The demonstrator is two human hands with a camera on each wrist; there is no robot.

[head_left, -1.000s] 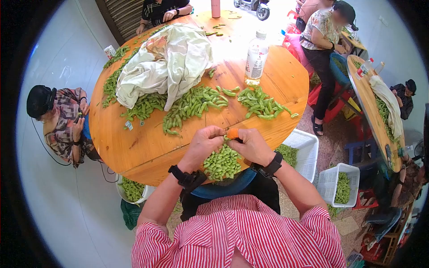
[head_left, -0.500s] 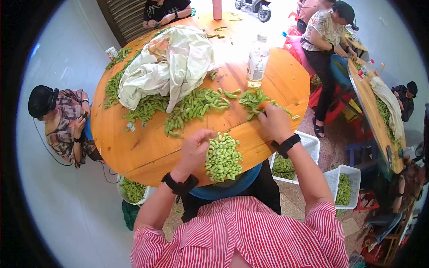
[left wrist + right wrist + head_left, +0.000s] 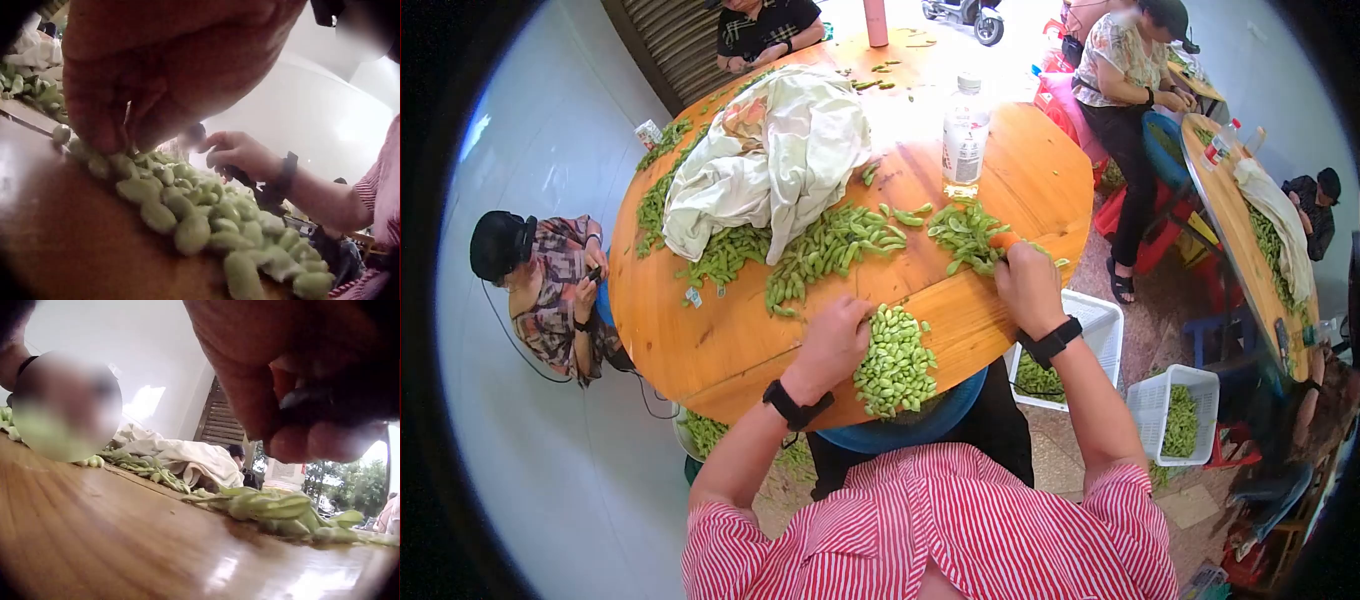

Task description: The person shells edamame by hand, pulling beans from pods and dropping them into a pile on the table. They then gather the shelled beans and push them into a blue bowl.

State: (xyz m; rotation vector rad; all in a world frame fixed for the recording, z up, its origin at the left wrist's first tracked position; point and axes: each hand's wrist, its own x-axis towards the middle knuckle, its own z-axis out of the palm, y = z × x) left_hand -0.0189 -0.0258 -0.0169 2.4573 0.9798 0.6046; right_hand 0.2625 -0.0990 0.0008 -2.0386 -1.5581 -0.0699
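Observation:
Shelled green beans [image 3: 897,365] lie heaped at the near edge of the round wooden table [image 3: 730,350]. My left hand [image 3: 832,345] is at the left side of this heap; its loosely bent fingers point down, fingertips right at the beans in the left wrist view. Over a small pile of green bean pods [image 3: 965,235] to the right is my right hand [image 3: 1030,285], fingers bent, with an orange finger cover [image 3: 1004,240] on one finger. Its fingertips hang just above the pods in the right wrist view; I cannot tell whether it holds one.
A white cloth [image 3: 770,160] covers part of a larger pod pile [image 3: 830,255]. Behind the right pile stands a clear bottle [image 3: 966,140]. Below the table are a blue basin [image 3: 945,415] and white baskets [image 3: 1095,335] with green contents. Other people sit around both tables.
My hands were together above the beans; they have parted. The right hand has moved right to the pods, and the left hand has shifted left to the heap's side.

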